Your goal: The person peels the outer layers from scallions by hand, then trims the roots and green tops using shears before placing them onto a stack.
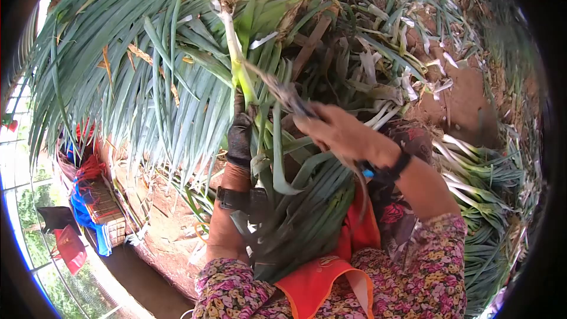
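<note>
In a dark glove, my left hand (241, 136) is closed around a green onion (236, 53), whose white root end points up and whose long leaves hang over my lap. My right hand (345, 133) grips a blurred knife (286, 94) by its dark handle. The narrow tip of the knife overlaps the pale green stalk just above my left hand. A great heap of untrimmed green onions (136, 77) spreads behind and left of my left hand.
Trimmed green onions (466, 183) lie in a pile at the right, white ends inward. Peeled leaves and scraps (407, 77) litter the brown soil (460, 100). Blue and red bags with a basket (106, 212) stand at the left, by a red flag-like cloth (69, 248).
</note>
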A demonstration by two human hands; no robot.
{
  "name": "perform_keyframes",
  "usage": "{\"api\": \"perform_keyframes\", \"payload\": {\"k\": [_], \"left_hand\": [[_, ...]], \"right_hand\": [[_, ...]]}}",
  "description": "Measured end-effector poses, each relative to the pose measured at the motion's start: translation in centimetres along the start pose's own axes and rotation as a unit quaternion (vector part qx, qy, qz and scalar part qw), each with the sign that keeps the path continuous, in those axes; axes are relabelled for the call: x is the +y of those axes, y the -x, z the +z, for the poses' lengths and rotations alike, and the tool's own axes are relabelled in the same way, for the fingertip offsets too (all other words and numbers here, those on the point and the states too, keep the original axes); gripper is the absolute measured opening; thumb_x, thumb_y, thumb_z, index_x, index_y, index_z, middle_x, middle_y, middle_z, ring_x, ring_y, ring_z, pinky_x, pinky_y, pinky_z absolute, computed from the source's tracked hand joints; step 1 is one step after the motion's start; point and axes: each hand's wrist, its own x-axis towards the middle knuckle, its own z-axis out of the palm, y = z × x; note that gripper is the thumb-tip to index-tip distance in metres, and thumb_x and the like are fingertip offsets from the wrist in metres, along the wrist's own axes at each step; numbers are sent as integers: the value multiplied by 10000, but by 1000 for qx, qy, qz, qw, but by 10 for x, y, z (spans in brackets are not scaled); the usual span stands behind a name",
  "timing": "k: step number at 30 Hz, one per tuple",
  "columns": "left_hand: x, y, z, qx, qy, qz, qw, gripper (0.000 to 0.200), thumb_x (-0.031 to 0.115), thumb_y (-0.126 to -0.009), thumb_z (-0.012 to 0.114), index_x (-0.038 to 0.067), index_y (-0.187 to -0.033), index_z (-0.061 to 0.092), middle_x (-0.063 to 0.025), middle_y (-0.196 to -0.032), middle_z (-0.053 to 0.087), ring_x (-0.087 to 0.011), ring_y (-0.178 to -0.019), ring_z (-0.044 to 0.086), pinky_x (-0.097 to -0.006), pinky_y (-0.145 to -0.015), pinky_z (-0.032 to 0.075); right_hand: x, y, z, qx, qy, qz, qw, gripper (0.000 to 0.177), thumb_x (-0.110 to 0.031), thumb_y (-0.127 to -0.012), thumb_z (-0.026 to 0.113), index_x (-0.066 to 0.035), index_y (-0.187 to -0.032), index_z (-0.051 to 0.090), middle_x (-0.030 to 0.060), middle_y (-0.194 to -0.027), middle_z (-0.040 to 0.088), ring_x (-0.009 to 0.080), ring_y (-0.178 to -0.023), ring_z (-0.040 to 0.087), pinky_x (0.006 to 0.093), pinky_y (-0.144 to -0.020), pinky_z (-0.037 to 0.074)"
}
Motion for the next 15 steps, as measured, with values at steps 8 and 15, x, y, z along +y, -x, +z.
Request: {"api": "perform_keyframes", "payload": {"k": [8,15], "left_hand": [[4,11,17,-61,57,-40,996,774,-12,-773,437,155,-1471,146,-150,-1343,405,-225,-1015,555,-331,-935,457],[-3,7,15,-58,-40,1,998,646,79,-899,446,172,-1468,154,-147,-1284,449,-231,-966,576,-356,-870,501]], "right_hand": [[10,15,11,26,-3,15,1000,462,-464,-891,481,-63,-1106,562,67,-705,550,202,-666,554,319,-649,432],[-6,-50,9,75,130,-46,988,507,-530,-876,437,-63,-987,600,136,-864,646,310,-828,613,382,-759,451]]}}
